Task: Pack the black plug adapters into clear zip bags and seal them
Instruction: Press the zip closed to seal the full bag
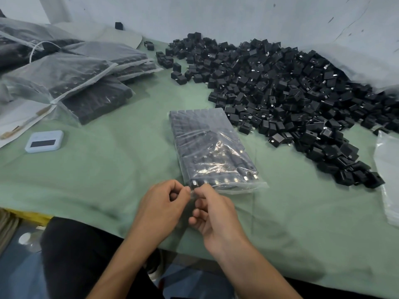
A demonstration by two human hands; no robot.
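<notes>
While the filled zip bag lies flat, left hand and right hand fingers pinch its near corner.

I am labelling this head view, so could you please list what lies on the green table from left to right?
Stack of filled bags → small white device → bag being sealed → pile of loose adapters → empty clear bags.
</notes>
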